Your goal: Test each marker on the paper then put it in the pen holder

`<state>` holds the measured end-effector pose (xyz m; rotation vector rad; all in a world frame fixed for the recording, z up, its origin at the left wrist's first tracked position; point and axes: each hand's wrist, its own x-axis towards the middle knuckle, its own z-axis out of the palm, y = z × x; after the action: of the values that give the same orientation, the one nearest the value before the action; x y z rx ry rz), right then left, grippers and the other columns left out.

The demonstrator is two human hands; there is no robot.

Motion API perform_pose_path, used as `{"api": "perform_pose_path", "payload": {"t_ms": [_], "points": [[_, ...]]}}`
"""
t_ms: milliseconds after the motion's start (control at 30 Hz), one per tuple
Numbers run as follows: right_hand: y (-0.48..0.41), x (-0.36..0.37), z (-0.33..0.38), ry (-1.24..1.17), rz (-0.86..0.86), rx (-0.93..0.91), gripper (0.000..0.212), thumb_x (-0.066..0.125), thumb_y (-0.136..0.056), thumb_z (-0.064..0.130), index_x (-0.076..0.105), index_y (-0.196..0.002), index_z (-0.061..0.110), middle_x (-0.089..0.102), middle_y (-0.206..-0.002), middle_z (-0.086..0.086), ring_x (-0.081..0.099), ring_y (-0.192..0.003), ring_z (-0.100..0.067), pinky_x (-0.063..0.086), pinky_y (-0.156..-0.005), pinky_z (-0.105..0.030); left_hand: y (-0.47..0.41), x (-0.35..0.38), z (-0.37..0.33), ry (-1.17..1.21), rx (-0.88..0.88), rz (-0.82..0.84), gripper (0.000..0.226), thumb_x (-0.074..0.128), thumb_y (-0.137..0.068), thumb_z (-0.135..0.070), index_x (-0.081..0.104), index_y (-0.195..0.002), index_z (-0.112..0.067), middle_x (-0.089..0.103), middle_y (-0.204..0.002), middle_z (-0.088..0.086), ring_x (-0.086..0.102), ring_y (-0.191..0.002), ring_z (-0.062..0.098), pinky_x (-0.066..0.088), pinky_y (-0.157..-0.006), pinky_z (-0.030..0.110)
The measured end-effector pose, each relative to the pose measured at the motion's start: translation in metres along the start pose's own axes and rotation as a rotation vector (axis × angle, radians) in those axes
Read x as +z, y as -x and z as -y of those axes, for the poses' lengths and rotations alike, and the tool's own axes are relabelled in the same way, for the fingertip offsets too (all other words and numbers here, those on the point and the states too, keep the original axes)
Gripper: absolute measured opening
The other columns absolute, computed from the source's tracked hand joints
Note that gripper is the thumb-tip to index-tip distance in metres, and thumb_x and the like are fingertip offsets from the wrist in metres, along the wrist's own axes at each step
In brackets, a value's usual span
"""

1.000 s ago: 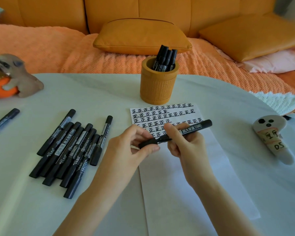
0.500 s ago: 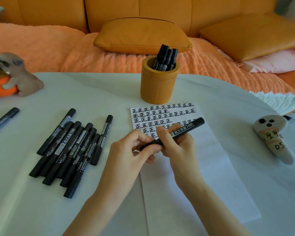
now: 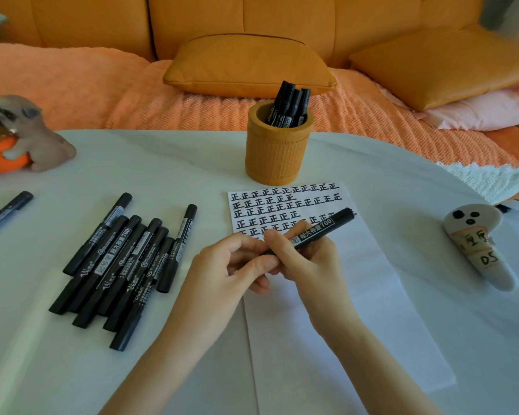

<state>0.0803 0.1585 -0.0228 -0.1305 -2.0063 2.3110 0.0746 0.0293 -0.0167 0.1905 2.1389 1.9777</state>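
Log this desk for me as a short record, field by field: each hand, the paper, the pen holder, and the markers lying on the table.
Left hand: pinches the held marker at its near end
Right hand: grips the barrel
Paper: rows of black test marks at the top, blank below
Pen holder: upright beyond the paper, several markers inside
Table: marker pile left of the paper, lone marker at far left

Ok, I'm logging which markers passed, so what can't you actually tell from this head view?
All head view.
Held marker: writing end covered by fingers of the left hand and right hand; capped or not unclear.
Lowest written rows on the paper: behind both hands.
Markers in the pen holder: lower parts behind its wall, count unsure.
Far-left marker: cut off by the frame edge.
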Motion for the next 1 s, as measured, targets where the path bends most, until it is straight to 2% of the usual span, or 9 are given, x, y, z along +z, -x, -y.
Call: {"api": "perform_pose_path", "payload": {"t_ms": [133, 267, 367, 467, 533, 567, 633, 733, 1000], "points": [[-0.004, -0.002, 0.004, 0.075, 0.019, 0.047, 0.036, 0.067, -0.08, 0.037, 0.055, -0.057, 0.013, 0.039, -0.047, -0.001, 0.032, -0.043, -0.009, 0.028, -0.044, -0.016, -0.001, -0.002, -0.006, -0.084, 0.055, -0.05, 0.006, 0.066, -0.082, -0.017, 0.068, -0.088, -0.019, 0.073, -0.074, -0.006, 0.067, -0.063, 0.013, 0.053, -0.063, 0.019], [-0.005, -0.003, 0.009, 0.201, -0.024, 0.128, 0.049, 0.054, -0.071, 0.058, 0.059, -0.053, 0.013, 0.038, -0.045, -0.003, 0.03, -0.042, -0.01, 0.025, -0.044, -0.017, -0.003, -0.005, -0.008, -0.108, 0.088, -0.161, 0.004, 0.066, -0.082, -0.018, 0.067, -0.085, -0.018, 0.071, -0.071, -0.007, 0.064, -0.061, 0.008, 0.052, -0.061, 0.018], [-0.004, -0.008, 0.006, 0.315, -0.127, -0.048, 0.056, 0.061, -0.078, 0.047, 0.05, -0.063, -0.006, 0.035, -0.044, 0.006, 0.028, -0.045, -0.008, 0.025, -0.046, -0.015, -0.006, -0.011, -0.007, -0.133, 0.093, -0.213, 0.005, 0.065, -0.081, -0.023, 0.066, -0.083, -0.018, 0.069, -0.068, -0.008, 0.059, -0.056, 0.002, 0.046, -0.059, 0.014], [-0.003, -0.011, 0.003, 0.435, -0.116, -0.347, 0.03, 0.068, -0.085, 0.028, 0.054, -0.067, 0.008, 0.042, -0.057, 0.01, 0.034, -0.052, -0.007, 0.029, -0.052, -0.012, -0.006, -0.013, -0.006, -0.168, 0.091, -0.216, 0.006, 0.064, -0.081, -0.025, 0.065, -0.082, -0.019, 0.067, -0.065, -0.009, 0.057, -0.054, 0.001, 0.044, -0.058, 0.014], [-0.006, -0.014, 0.0, 0.631, -0.066, -0.547, 0.008, 0.07, -0.084, 0.019, 0.063, -0.087, 0.015, 0.05, -0.078, 0.009, 0.043, -0.061, -0.005, 0.035, -0.061, -0.01, -0.005, -0.012, -0.007, -0.192, 0.094, -0.211, 0.006, 0.063, -0.082, -0.025, 0.065, -0.08, -0.019, 0.066, -0.063, -0.01, 0.056, -0.053, 0.0, 0.043, -0.056, 0.012], [-0.008, -0.015, -0.003, 0.719, -0.044, -0.62, 0.015, 0.07, -0.084, 0.017, 0.065, -0.098, 0.014, 0.05, -0.09, 0.007, 0.045, -0.067, -0.001, 0.037, -0.065, -0.009, -0.004, -0.011, -0.008, -0.204, 0.097, -0.207, 0.008, 0.063, -0.082, -0.026, 0.065, -0.078, -0.019, 0.066, -0.061, -0.009, 0.055, -0.052, 0.0, 0.042, -0.055, 0.011], [-0.012, -0.017, -0.009, 0.826, 0.021, -0.67, 0.023, 0.067, -0.085, 0.019, 0.066, -0.107, 0.014, 0.047, -0.103, 0.006, 0.045, -0.076, 0.004, 0.044, -0.069, -0.013, -0.004, -0.01, -0.009, -0.231, 0.104, -0.197, 0.014, 0.061, -0.084, -0.028, 0.065, -0.075, -0.018, 0.064, -0.058, -0.008, 0.053, -0.05, 0.002, 0.04, -0.054, 0.011], [-0.014, -0.016, -0.014, 0.859, 0.024, -0.719, 0.017, 0.067, -0.084, 0.014, 0.068, -0.101, 0.016, 0.051, -0.099, 0.006, 0.041, -0.073, 0.003, 0.049, -0.062, -0.03, -0.002, -0.01, -0.01, -0.247, 0.109, -0.176, 0.021, 0.06, -0.085, -0.034, 0.064, -0.072, -0.017, 0.061, -0.056, -0.007, 0.05, -0.049, 0.003, 0.038, -0.052, 0.012], [-0.015, -0.011, -0.021, 0.807, -0.006, -0.82, 0.009, 0.065, -0.084, 0.011, 0.07, -0.091, 0.009, 0.054, -0.088, 0.0, 0.048, -0.064, -0.011, 0.047, -0.049, -0.039, -0.002, -0.009, -0.011, -0.295, 0.115, -0.225, 0.024, 0.062, -0.084, -0.03, 0.058, -0.064, -0.02, 0.056, -0.048, -0.01, 0.049, -0.043, 0.001, 0.034, -0.047, 0.006]]}}
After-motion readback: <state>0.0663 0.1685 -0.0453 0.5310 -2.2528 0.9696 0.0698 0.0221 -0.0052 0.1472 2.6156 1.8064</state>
